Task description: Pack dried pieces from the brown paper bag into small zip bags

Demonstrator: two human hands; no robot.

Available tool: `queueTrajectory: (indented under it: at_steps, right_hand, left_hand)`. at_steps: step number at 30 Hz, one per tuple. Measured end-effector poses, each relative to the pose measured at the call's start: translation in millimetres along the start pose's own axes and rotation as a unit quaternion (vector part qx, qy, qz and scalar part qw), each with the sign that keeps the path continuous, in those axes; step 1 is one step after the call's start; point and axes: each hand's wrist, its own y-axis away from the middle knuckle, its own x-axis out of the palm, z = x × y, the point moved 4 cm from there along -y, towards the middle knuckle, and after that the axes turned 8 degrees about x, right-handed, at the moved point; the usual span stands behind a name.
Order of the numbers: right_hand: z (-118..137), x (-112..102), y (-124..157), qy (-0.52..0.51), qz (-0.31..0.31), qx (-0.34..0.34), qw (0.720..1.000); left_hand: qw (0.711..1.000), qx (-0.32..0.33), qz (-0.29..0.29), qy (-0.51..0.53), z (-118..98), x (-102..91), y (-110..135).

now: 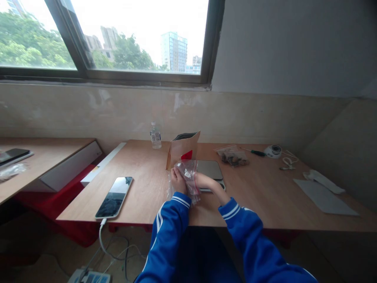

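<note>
My left hand [178,181] is closed round the side of a clear zip bag [188,169] with a red seal line, held just above the table's near middle. My right hand [202,181] reaches in from the right and is inside the bag's mouth; the crumpled plastic blurs its fingers, so their grip cannot be made out. Right behind the bag stands an open brown paper pouch [179,151] with a red patch on its front. A flat scale [210,169] with a metal plate lies beyond my right wrist, partly covered by it.
A phone [114,197] with a charging cable lies left. A water bottle [156,136] stands at the back. Rightward are a bag of brown lumps [234,157], a screwdriver [257,152], a white dome camera [273,151] and a grey sheet [324,198].
</note>
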Motion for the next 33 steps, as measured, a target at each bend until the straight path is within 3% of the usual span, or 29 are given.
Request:
queueTrajectory:
  at_steps: [6,10,16,22,28,31,33]
  right_hand:
    - [-6.1,10.6,0.4,-0.023,0.011,0.006,1.000]
    - [-4.8,4.9,2.3,-0.021,-0.057,-0.043,0.997]
    - [-2.9,-5.7,5.2,-0.019,-0.204,-0.026,0.978]
    - [-2.0,9.5,-5.0,-0.090,-0.128,-0.068,0.985]
    - [-0.2,10.0,1.3,-0.074,-0.152,-0.132,0.977]
    - [4.6,-0.7,5.9,-0.109,-0.161,-0.123,0.973]
    - [7.7,-13.6,8.7,-0.140,-0.199,-0.118,0.963]
  left_hand:
    - [1.000,0.013,0.011,-0.010,-2.3,0.7,0.6]
    - [0.999,0.023,0.029,-0.013,-3.5,2.7,0.9]
    - [0.999,0.021,0.024,-0.005,-6.4,2.3,1.8]
    - [1.000,0.007,0.026,-0.010,-2.1,2.7,1.2]
    - [0.999,0.013,0.042,0.016,-0.3,3.7,0.1]
    - [0.998,0.024,0.038,0.041,-3.1,4.8,0.9]
    - [0.998,0.033,0.042,0.039,-6.8,6.1,2.5]
